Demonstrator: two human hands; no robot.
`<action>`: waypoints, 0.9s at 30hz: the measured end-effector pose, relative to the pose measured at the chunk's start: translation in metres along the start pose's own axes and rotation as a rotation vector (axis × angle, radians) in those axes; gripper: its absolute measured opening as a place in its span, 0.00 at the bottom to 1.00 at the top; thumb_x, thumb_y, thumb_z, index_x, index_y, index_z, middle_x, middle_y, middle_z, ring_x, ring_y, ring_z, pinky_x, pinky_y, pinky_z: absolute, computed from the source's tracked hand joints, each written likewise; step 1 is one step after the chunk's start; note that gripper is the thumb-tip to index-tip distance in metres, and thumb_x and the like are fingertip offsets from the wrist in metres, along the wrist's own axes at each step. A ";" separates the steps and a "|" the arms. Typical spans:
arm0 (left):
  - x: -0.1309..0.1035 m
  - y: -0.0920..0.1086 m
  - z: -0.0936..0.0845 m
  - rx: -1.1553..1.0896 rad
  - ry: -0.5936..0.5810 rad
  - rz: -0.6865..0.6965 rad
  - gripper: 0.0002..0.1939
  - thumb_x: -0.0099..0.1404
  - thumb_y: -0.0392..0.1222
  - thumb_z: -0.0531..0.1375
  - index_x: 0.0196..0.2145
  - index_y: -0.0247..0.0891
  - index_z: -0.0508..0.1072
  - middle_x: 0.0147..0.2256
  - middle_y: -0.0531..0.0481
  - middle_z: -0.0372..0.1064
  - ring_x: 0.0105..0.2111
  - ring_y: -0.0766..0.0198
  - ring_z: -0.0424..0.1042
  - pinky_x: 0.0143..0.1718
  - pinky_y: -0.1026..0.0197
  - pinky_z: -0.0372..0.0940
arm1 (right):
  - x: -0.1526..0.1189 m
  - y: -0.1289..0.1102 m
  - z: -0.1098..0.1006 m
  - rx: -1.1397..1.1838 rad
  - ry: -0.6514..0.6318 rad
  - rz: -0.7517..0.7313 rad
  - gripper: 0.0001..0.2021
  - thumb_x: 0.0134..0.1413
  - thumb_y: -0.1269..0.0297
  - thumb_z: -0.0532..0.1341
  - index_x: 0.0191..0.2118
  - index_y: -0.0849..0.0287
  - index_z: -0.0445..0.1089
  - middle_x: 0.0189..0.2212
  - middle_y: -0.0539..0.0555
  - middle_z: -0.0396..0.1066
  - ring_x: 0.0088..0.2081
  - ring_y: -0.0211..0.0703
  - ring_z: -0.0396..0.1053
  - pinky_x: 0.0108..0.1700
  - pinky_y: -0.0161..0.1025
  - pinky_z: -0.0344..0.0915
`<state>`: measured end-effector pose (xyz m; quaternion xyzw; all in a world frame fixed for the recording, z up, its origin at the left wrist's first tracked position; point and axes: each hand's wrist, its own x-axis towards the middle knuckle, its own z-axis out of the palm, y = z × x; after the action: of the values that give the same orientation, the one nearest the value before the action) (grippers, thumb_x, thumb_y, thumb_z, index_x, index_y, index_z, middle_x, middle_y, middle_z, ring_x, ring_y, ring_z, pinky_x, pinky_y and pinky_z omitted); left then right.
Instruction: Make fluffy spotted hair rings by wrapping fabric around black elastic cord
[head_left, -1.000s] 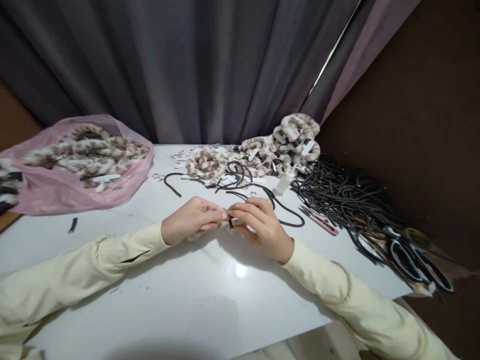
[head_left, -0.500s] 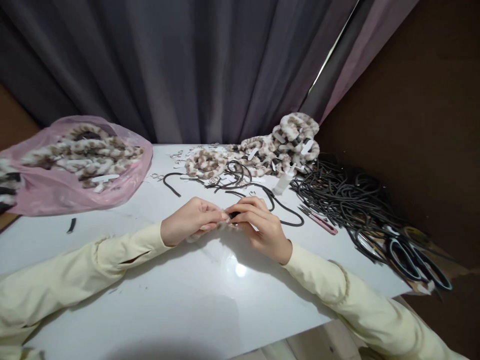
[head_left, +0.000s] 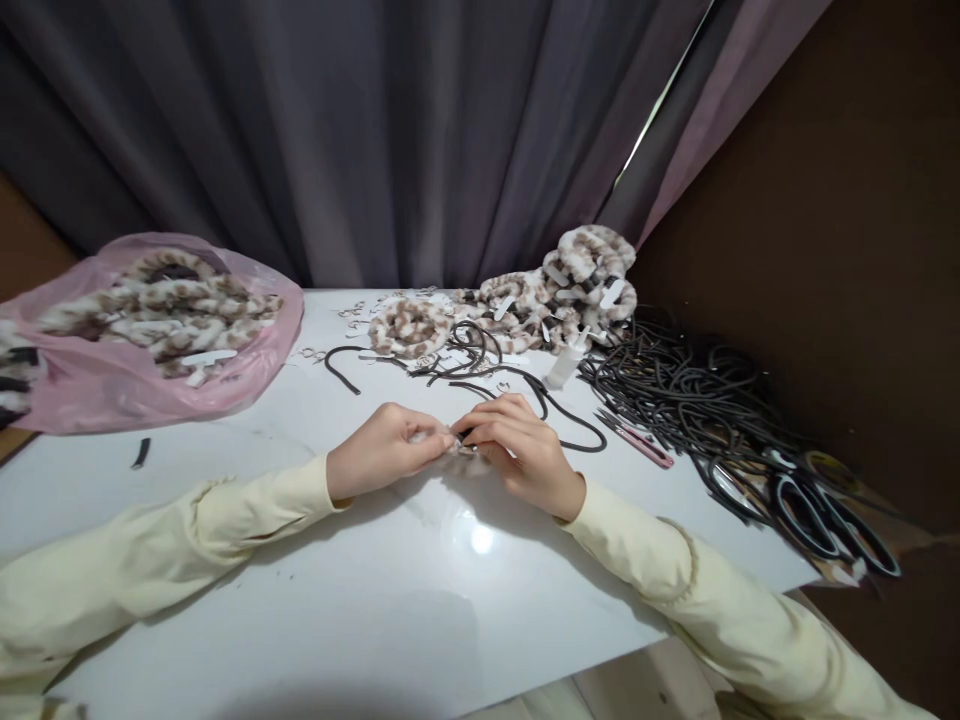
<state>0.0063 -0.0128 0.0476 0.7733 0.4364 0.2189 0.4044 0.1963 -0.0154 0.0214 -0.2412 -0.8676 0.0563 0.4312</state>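
Observation:
Both my hands meet above the middle of the white table (head_left: 360, 600). Between them is a small piece of brown-and-white fur (head_left: 466, 463), mostly covered by fingers. My left hand (head_left: 390, 450) pinches its left end with thumb and fingertips. My right hand (head_left: 525, 452) has its fingers curled round the other end, where a bit of something black shows at the fingertips. Just beyond the hands lie loose black cords (head_left: 480, 375) and a small clear bottle (head_left: 564, 365) with a white spout.
At the left is a pink plastic bag (head_left: 180, 395) of fur loops, near a short black cord piece (head_left: 141, 453). Fur rings (head_left: 411, 328) line the back. At the right lie pink-handled snips (head_left: 645, 447), a black cord pile (head_left: 690, 380) and scissors (head_left: 806, 515).
My left hand has turned slightly, its thumb now straighter along the fur piece. More of the fur shows below the fingertips. My right hand has barely moved.

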 end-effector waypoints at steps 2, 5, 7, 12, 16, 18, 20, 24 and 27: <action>-0.001 -0.001 0.002 0.108 0.025 0.082 0.17 0.59 0.44 0.51 0.16 0.35 0.60 0.14 0.59 0.44 0.17 0.73 0.45 0.20 0.67 0.46 | 0.001 0.000 0.000 0.018 0.002 0.007 0.10 0.56 0.76 0.49 0.30 0.58 0.63 0.32 0.54 0.73 0.37 0.42 0.66 0.40 0.44 0.61; -0.003 -0.003 0.005 0.221 0.022 0.212 0.15 0.59 0.40 0.50 0.16 0.35 0.60 0.15 0.59 0.41 0.17 0.73 0.43 0.21 0.67 0.46 | 0.001 -0.001 0.000 0.075 -0.006 0.026 0.09 0.56 0.75 0.50 0.30 0.58 0.64 0.29 0.54 0.72 0.35 0.41 0.66 0.39 0.42 0.62; -0.004 -0.004 0.007 0.250 0.007 0.258 0.14 0.59 0.39 0.49 0.18 0.35 0.62 0.14 0.60 0.42 0.16 0.73 0.43 0.21 0.67 0.46 | 0.002 -0.001 0.000 0.123 -0.029 0.063 0.08 0.57 0.74 0.51 0.31 0.58 0.65 0.29 0.53 0.72 0.34 0.40 0.66 0.40 0.42 0.63; -0.002 -0.004 0.004 0.215 -0.020 0.171 0.15 0.58 0.41 0.50 0.17 0.35 0.64 0.15 0.59 0.43 0.17 0.73 0.44 0.19 0.68 0.45 | 0.003 -0.003 -0.003 0.218 -0.114 0.280 0.02 0.55 0.69 0.57 0.33 0.58 0.67 0.29 0.54 0.70 0.34 0.40 0.67 0.38 0.39 0.65; 0.001 -0.002 0.000 0.116 -0.080 0.067 0.14 0.58 0.42 0.50 0.22 0.33 0.70 0.16 0.58 0.47 0.18 0.73 0.46 0.19 0.68 0.45 | 0.003 -0.001 -0.007 0.266 -0.155 0.371 0.09 0.52 0.65 0.61 0.40 0.58 0.66 0.33 0.54 0.71 0.36 0.40 0.68 0.37 0.37 0.67; 0.001 -0.002 -0.001 0.075 -0.092 0.046 0.14 0.58 0.43 0.51 0.24 0.32 0.72 0.16 0.58 0.50 0.18 0.72 0.48 0.19 0.68 0.45 | 0.002 0.001 -0.010 0.256 -0.195 0.339 0.13 0.49 0.64 0.63 0.42 0.58 0.67 0.34 0.55 0.71 0.36 0.41 0.69 0.37 0.37 0.67; 0.001 -0.001 -0.002 0.046 -0.100 0.023 0.15 0.58 0.44 0.52 0.25 0.32 0.74 0.15 0.58 0.51 0.18 0.72 0.49 0.19 0.68 0.46 | 0.002 0.004 -0.011 0.236 -0.229 0.264 0.12 0.49 0.64 0.63 0.41 0.59 0.68 0.34 0.55 0.72 0.36 0.41 0.69 0.37 0.36 0.67; 0.001 0.001 -0.002 0.018 -0.104 -0.006 0.15 0.58 0.44 0.52 0.27 0.32 0.75 0.15 0.58 0.51 0.18 0.72 0.48 0.19 0.68 0.45 | 0.000 0.007 -0.011 0.214 -0.244 0.131 0.07 0.54 0.71 0.58 0.39 0.61 0.67 0.33 0.56 0.71 0.36 0.40 0.69 0.38 0.35 0.67; 0.001 0.002 -0.001 0.042 -0.085 0.021 0.15 0.58 0.44 0.52 0.27 0.31 0.75 0.15 0.58 0.50 0.18 0.72 0.48 0.19 0.67 0.45 | -0.002 0.006 -0.009 0.184 -0.263 0.127 0.08 0.52 0.76 0.56 0.39 0.61 0.66 0.34 0.56 0.71 0.36 0.39 0.69 0.38 0.34 0.66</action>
<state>0.0069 -0.0119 0.0495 0.7948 0.4153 0.1808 0.4038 0.2066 -0.0117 0.0240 -0.2458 -0.8906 0.1938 0.3299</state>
